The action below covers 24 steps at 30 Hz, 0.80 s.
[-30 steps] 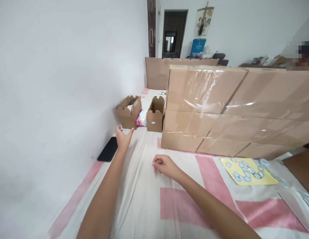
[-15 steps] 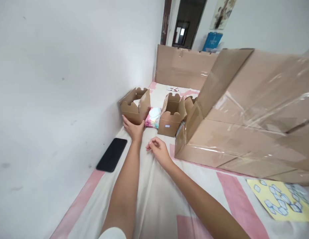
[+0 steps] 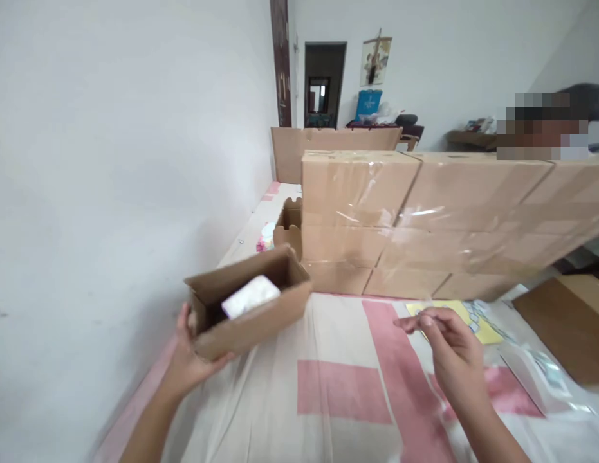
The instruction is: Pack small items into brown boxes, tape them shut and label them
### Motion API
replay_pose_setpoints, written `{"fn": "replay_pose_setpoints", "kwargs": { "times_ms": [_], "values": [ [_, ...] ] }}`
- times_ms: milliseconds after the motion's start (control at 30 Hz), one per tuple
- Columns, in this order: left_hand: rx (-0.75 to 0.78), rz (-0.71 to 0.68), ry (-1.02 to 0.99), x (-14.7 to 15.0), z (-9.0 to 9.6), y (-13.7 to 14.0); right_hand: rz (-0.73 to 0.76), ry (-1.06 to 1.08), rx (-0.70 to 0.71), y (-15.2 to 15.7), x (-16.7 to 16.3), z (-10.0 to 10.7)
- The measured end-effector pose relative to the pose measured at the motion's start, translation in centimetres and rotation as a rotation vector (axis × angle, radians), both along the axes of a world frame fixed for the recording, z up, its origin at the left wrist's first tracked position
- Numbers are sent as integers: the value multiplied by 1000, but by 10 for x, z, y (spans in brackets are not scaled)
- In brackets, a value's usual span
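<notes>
My left hand (image 3: 186, 366) grips the near left end of a small open-topped cardboard box (image 3: 260, 329), which is tilted above the bed sheet. Inside the box lies a white packet (image 3: 251, 296), perhaps tissues. Over on the right, my right hand (image 3: 456, 350) is held in the air with thumb and fingers pinched together. Whatever may be between those fingertips is too small or clear to make out. Just beyond that hand lies a yellow sheet with drawn shapes (image 3: 489, 331).
A long wall of taped cardboard boxes (image 3: 357, 199) crosses the bed. Left of it stand another open box (image 3: 287, 236) and a colourful packet (image 3: 266, 239). A brown carton (image 3: 569, 328) and clear plastic packaging (image 3: 540, 379) lie at right. A person (image 3: 545, 125) is behind the wall.
My left hand has lifted the box from beside the wall and brought it nearer. My right hand has moved right, toward the yellow sheet. The view has turned right.
</notes>
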<state>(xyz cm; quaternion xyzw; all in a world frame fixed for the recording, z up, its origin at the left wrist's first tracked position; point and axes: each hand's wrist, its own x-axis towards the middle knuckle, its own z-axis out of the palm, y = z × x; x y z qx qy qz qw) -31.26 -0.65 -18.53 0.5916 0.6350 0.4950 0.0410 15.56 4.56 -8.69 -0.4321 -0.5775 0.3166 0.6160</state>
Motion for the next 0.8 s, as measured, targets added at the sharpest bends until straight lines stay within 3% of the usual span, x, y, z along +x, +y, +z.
{"fn": "replay_pose_setpoints", "kwargs": {
  "times_ms": [133,233,300,400,500,600,667,800],
  "values": [
    [-203,-371,-98,97,-40,-47,114,148,-19,-20,-11,-5],
    [-290,-495,-55,153,-54,-59,248,288,-92,-37,-7,-19],
    [-252,-538,-62,169,-45,-62,319,341,-114,-48,5,-27],
    [-32,-542,-50,176,-12,-59,382,343,-142,-56,23,-29],
    [173,-545,101,181,19,-52,407,332,-178,-56,24,-23],
    [231,-689,154,191,27,-44,436,300,-178,-55,12,-20],
    [164,-657,3,198,22,-42,356,309,-104,-55,6,-21],
    [65,-427,-380,209,17,-40,-7,384,145,-51,6,-21]
  ]
}}
